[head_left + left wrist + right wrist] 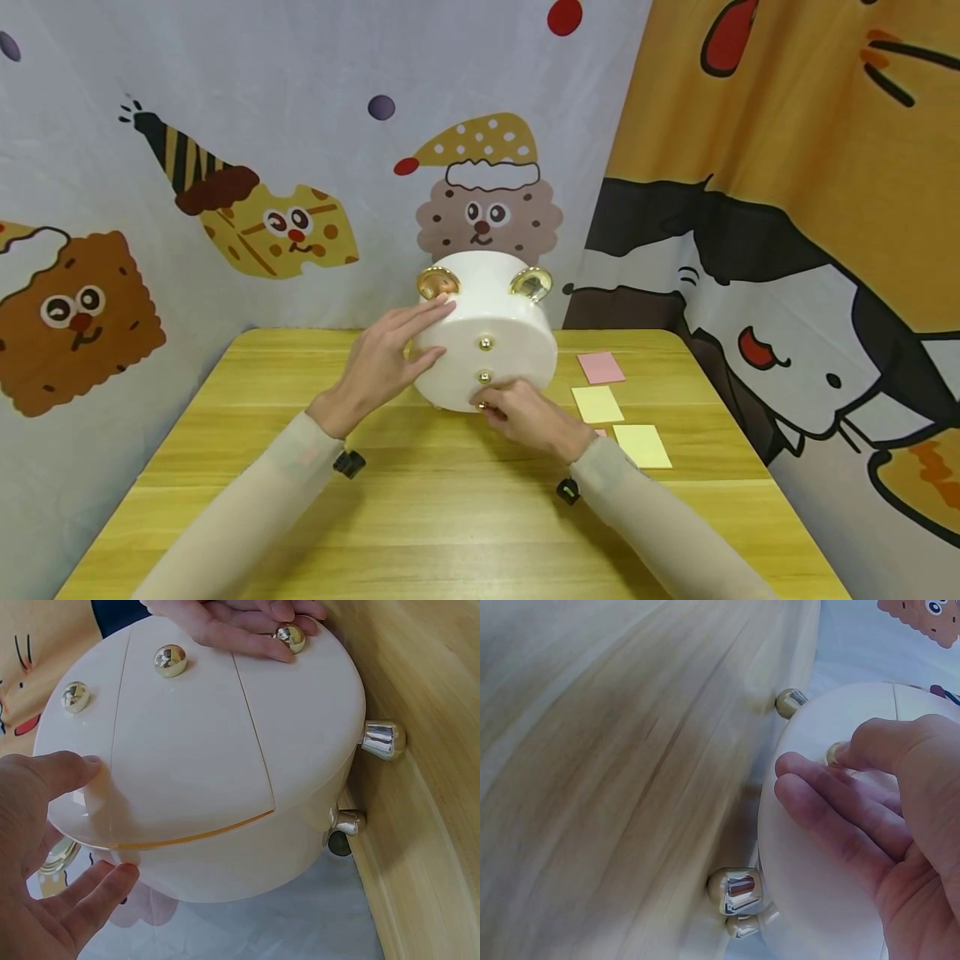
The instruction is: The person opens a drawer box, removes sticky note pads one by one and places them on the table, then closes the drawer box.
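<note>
A round white box [517,346], like a drum on its side, stands on the wooden table. Its front is split into three drawer panels, with a top knob [486,342], a middle knob [485,377] and a bottom knob [289,638], all gold. My left hand [382,350] rests on the box's left side, thumb on the front face and fingers along the side wall, just below a gold ear-like piece [437,283]. With thumb and fingertips my right hand [528,417] pinches the bottom knob. All three panels appear flush with the front.
Gold feet [384,740] hold the box above the tabletop [450,525]. Right of it lie sticky notes: a pink note [601,367], a yellow note [597,405] and a nearer yellow note [642,447]. A cartoon-printed curtain [315,67] hangs behind the table.
</note>
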The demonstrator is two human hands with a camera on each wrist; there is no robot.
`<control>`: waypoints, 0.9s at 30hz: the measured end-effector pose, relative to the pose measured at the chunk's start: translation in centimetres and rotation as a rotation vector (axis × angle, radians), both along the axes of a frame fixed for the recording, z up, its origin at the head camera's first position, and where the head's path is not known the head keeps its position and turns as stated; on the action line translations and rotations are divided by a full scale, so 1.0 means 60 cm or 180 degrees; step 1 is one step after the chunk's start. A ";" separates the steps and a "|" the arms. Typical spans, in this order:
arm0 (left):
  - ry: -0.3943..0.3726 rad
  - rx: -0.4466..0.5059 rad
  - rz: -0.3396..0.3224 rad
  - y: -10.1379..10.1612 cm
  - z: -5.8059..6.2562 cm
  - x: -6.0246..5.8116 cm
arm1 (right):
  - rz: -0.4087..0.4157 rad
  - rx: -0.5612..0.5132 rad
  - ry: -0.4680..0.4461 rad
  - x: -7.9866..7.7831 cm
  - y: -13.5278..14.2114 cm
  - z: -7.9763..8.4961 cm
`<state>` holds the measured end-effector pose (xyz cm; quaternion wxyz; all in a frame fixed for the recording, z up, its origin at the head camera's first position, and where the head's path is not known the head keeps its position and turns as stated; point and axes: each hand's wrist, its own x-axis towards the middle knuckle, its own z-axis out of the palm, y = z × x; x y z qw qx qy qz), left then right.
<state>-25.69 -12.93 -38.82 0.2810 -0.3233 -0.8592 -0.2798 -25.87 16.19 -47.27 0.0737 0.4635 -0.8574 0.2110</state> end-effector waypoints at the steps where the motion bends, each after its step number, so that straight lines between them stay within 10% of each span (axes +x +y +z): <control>1: 0.0004 -0.0004 0.0000 0.000 0.000 0.000 | 0.0002 0.0002 0.0000 0.001 0.001 0.000; 27: 0.0115 0.0040 -0.0032 -0.031 -0.014 0.019 | -0.0270 -0.0294 0.0220 0.071 0.094 0.050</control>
